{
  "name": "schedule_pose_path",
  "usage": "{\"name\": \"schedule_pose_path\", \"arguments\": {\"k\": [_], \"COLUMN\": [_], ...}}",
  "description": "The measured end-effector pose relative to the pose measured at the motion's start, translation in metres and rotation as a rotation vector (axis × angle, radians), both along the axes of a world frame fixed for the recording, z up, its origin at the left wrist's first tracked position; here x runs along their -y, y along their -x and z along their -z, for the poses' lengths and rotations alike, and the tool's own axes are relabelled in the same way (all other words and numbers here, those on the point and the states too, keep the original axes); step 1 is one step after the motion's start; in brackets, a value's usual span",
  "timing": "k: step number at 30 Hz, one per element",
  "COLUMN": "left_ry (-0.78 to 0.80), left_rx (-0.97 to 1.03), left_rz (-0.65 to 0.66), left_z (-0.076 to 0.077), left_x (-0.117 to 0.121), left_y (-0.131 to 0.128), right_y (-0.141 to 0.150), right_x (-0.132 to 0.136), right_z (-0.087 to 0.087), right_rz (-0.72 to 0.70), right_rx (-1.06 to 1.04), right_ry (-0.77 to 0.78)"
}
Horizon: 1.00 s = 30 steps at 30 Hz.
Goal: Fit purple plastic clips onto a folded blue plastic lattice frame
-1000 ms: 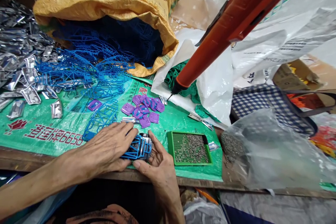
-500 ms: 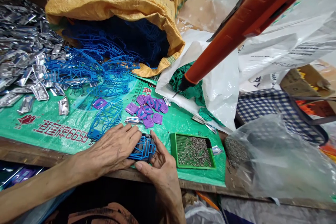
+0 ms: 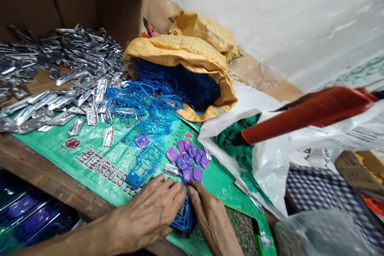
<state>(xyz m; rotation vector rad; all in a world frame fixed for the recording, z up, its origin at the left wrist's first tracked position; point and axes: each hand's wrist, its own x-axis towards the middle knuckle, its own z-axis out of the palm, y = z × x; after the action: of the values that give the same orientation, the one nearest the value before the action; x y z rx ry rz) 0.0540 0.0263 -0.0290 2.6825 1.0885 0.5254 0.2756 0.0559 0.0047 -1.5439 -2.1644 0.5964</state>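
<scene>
The head view shows, largest first, a green printed woven sheet (image 3: 90, 156) spread over a wooden bench edge (image 3: 45, 176), with a brown cardboard box wall (image 3: 75, 0) standing behind it at the upper left. A wide heap of silvery metal pieces (image 3: 60, 68) lies across the left of the sheet and reaches into the box. To the right of that heap a yellow woven sack (image 3: 186, 52) lies on its side with its mouth open, and a tangle of blue plastic frames (image 3: 144, 100) spills out of it onto the sheet. Farther right a white plastic bag (image 3: 264, 156) holds dark green parts (image 3: 237, 144), and an orange power screwdriver (image 3: 309, 114) hangs blurred across it, pointing left. A single blue frame (image 3: 147, 164) lies flat on the sheet just above the hands, with a small cluster of purple plastic squares (image 3: 189, 160) beside it. At the bottom centre the left hand (image 3: 150, 216) lies palm down with its fingers bent over a small blue assembly (image 3: 184, 218), which rests on the sheet near the bench's front edge. The right hand (image 3: 213, 220) lies flat against the assembly's other side, fingers extended, so the two hands press in on it from both sides. A green tray (image 3: 255, 228) shows just right of that hand.
</scene>
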Motion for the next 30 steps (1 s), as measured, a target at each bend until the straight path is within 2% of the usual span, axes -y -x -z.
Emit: {"name": "schedule_pose_path", "arguments": {"k": [4, 6, 8, 10, 14, 17, 19, 22, 24, 27, 30], "left_ry": [0.005, -0.093, -0.249, -0.306, -0.210, 0.001, 0.078, -0.040, -0.072, -0.006, 0.006], "left_rx": [0.027, 0.060, 0.118, 0.134, 0.071, 0.073, 0.062, 0.093, 0.114, 0.093, 0.090], "left_rz": [0.001, -0.025, -0.099, -0.145, -0.118, -0.131, -0.120, -0.102, -0.083, -0.074, -0.097], "left_z": [-0.002, 0.003, 0.011, 0.017, 0.017, 0.019, 0.030, 0.050, 0.056, 0.045, 0.023], "left_x": [0.001, 0.003, 0.007, 0.010, 0.007, 0.001, 0.001, 0.006, 0.007, 0.001, -0.005], "left_y": [-0.001, -0.003, -0.006, -0.008, -0.015, -0.023, -0.026, -0.023, -0.017, -0.012, -0.009], "right_y": [0.024, 0.043, 0.061, 0.074, 0.083, 0.087, 0.093, 0.100, 0.097, 0.074, 0.039], "right_x": [-0.039, -0.056, -0.072, -0.086, -0.102, -0.098, -0.092, -0.088, -0.087, -0.073, -0.034], "right_z": [-0.019, -0.021, -0.015, -0.005, 0.007, 0.009, 0.009, 0.005, -0.004, -0.025, -0.038], "right_rz": [-0.105, -0.183, -0.224, -0.259, -0.323, -0.352, -0.350, -0.315, -0.263, -0.104, 0.073], "right_rx": [0.218, 0.318, 0.393, 0.457, 0.534, 0.558, 0.559, 0.515, 0.448, 0.301, 0.091], "right_ry": [-0.082, -0.125, -0.128, -0.125, -0.123, -0.128, -0.131, -0.142, -0.160, -0.214, -0.220]}}
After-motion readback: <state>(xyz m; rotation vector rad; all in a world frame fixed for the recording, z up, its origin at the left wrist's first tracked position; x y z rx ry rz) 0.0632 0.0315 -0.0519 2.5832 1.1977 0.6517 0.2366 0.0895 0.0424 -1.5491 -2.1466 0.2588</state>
